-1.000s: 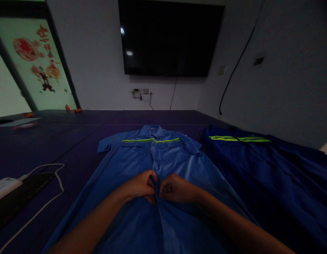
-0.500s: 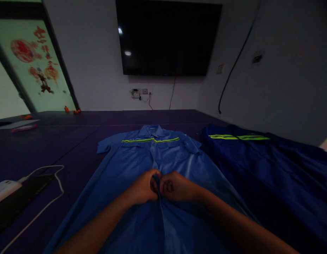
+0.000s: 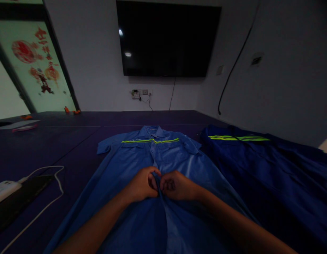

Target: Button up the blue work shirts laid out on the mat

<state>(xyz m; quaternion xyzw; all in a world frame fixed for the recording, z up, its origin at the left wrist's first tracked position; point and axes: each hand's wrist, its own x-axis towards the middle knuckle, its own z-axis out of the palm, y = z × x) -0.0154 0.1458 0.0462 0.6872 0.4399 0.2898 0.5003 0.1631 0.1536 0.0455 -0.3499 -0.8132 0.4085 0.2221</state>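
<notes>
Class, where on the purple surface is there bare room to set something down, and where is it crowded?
Bare: the purple surface between the white cable and the light-blue shirt, and the strip between its collar and the wall.
Crowded: picture right, under the dark-blue garment, and the shirt's front, where left hand and right hand sit.

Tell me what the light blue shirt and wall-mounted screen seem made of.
Light blue shirt: cloth, probably cotton or a blend, with a faint sheen; it folds softly. Wall-mounted screen: smooth, glossy glass or plastic, can't tell which; it shows bright reflections.
</notes>
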